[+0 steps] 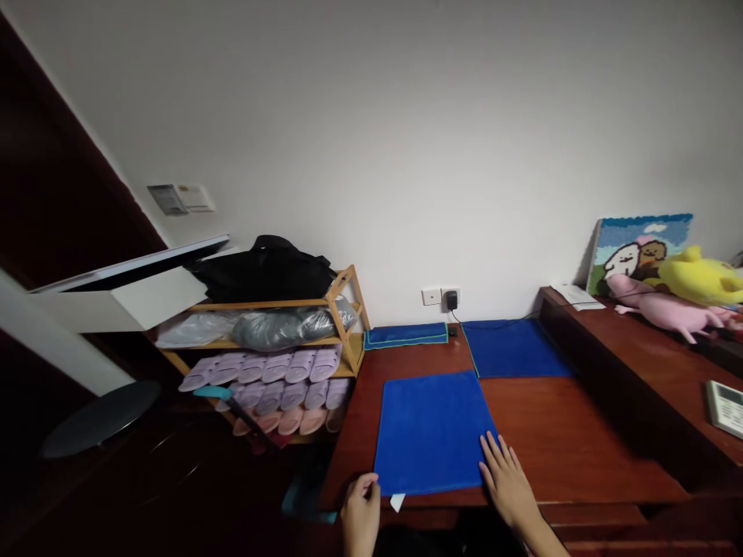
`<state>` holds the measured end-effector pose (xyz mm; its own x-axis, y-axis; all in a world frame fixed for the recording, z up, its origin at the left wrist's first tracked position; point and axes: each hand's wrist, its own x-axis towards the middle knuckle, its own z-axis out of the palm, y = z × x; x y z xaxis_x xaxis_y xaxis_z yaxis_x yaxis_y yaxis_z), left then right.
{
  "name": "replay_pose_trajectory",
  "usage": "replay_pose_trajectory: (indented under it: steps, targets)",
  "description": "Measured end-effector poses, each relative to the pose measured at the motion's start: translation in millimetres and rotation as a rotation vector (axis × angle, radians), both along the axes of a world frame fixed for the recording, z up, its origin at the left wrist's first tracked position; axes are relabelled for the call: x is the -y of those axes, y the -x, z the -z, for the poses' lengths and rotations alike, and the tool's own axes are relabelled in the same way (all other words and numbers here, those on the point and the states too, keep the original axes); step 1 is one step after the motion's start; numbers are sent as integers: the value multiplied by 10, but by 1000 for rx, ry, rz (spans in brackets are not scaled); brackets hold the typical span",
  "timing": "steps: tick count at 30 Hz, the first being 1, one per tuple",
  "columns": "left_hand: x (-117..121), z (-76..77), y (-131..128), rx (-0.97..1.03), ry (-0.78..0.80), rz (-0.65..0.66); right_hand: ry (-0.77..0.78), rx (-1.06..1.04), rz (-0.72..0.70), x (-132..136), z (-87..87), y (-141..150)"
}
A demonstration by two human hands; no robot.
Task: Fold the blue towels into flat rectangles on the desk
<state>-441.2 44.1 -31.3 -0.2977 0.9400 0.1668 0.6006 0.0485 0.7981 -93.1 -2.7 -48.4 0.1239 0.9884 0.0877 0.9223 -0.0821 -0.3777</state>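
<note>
A blue towel (430, 429) lies spread flat on the dark wooden desk (569, 441), close to its front edge. My left hand (361, 512) pinches the towel's near left corner, fingers curled on the cloth. My right hand (509, 483) rests flat on the towel's near right corner with its fingers stretched out. A small white tag (397, 502) hangs from the towel's front edge between my hands.
A second blue towel (514, 348) lies flat further back, and a folded blue towel (405, 336) sits by the wall. A charger (451, 298) is plugged in behind. A wooden rack (348, 325) with several slippers stands left. Plush toys (673, 305) lie on the right shelf.
</note>
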Motion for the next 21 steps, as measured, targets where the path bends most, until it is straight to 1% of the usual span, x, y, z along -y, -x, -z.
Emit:
replay_pose_trajectory:
  steps: [2,4,8,11,14,16,18,21]
  targets:
    - [5,-6,6,-9,-4,-12,9,13,-6,151,117,-25]
    - [16,-5,5,-10,-16,-16,0,21,1,266,167,3]
    - [42,17,12,-11,-55,10,13,8,31,368,142,50]
    - [52,44,35,-30,-80,26,45,-16,53,279,41,6]
    - [59,64,43,-43,-98,20,63,-13,68,61,-99,-59]
    - [68,72,31,-54,-110,12,84,-1,58,-86,-160,-76]
    - [82,80,21,-68,-117,9,107,7,45,-178,-162,-64]
    - [110,89,42,-108,-116,17,102,0,39,-195,-73,-36]
